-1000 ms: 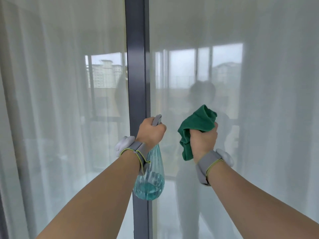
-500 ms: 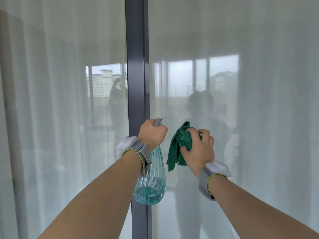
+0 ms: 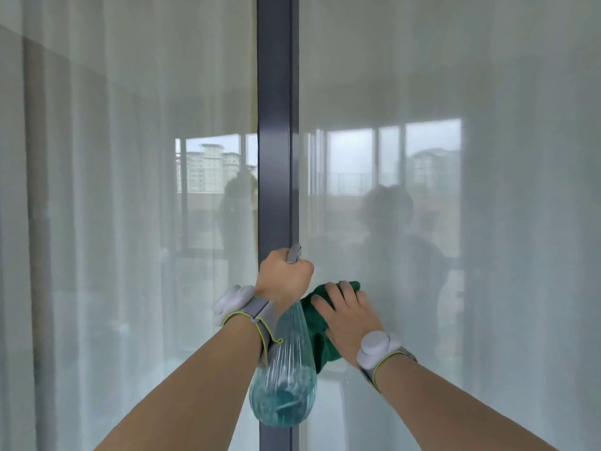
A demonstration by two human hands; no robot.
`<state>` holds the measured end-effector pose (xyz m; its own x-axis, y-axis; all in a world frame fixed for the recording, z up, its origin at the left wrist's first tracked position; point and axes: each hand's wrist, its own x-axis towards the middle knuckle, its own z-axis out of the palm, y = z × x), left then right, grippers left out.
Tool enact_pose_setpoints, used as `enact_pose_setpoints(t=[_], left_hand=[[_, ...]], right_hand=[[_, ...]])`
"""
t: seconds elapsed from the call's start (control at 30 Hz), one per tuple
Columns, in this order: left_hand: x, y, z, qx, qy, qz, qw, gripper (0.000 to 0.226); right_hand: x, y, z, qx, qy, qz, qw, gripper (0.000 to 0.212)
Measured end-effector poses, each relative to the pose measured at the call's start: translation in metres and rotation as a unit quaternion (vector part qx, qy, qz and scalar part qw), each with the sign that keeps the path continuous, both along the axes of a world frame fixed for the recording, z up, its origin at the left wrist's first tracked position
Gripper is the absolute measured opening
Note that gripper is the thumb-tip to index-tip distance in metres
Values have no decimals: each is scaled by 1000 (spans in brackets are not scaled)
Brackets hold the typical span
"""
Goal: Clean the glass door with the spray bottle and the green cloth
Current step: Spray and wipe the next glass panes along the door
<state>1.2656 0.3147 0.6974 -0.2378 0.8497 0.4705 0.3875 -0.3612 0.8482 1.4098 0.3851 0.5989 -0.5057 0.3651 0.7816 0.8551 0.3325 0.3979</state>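
Head view is filled by the glass door (image 3: 455, 222), split by a dark grey vertical frame (image 3: 276, 125) that runs from 12 o'clock down to 6 o'clock. Pale curtains (image 3: 97, 190) are seen behind both panes, and a dim reflection of windows and distant buildings is carried on the glass. The left hand (image 3: 283, 276) is raised just in front of the frame near the centre of the view, its fingers curled tightly round the neck of the spray bottle (image 3: 284, 382). The grey trigger head is seen poking out above the fist toward 12 o'clock, while the clear ribbed body hangs below the fist toward 6 o'clock, with blue-green liquid pooled in its rounded bottom. The right hand (image 3: 349, 315) is laid just beside the bottle at about 3 o'clock of it, fingers straight and slightly spread, pressed flat over the green cloth (image 3: 320, 340) against the right pane. The cloth is trapped between palm and glass: a small fold is shown past the fingertips toward 12 o'clock, and a larger part spills out from under the palm toward 7 o'clock, where it is partly covered by the bottle. A grey wristband (image 3: 250, 309) with a white module is worn on the left wrist, and a matching wristband (image 3: 379, 351) on the right.
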Motion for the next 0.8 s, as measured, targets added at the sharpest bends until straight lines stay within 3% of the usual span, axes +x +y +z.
enact_pose_setpoints(t=[0.1,0.2,0.37,0.5,0.67,0.8], left_hand=[[-15,0,-5,7,8,20,1000,26],[-27,1,-4,13,11,21,1000,25],[-32,2,1,35,21,34,999,24],[-22,2,4,57,-1,17,998,15],[-7,0,0,56,4,-5,998,14],[3,-2,4,48,17,3,999,13]], right_hand=[[-16,16,6,15,-2,-29,999,54],[-13,16,31,40,-10,-32,999,54],[-3,13,109,62,96,-42,993,53],[-8,12,102,65,136,-51,987,55],[-4,9,42,42,33,-60,997,58],[-2,10,53,64,11,-55,996,45]])
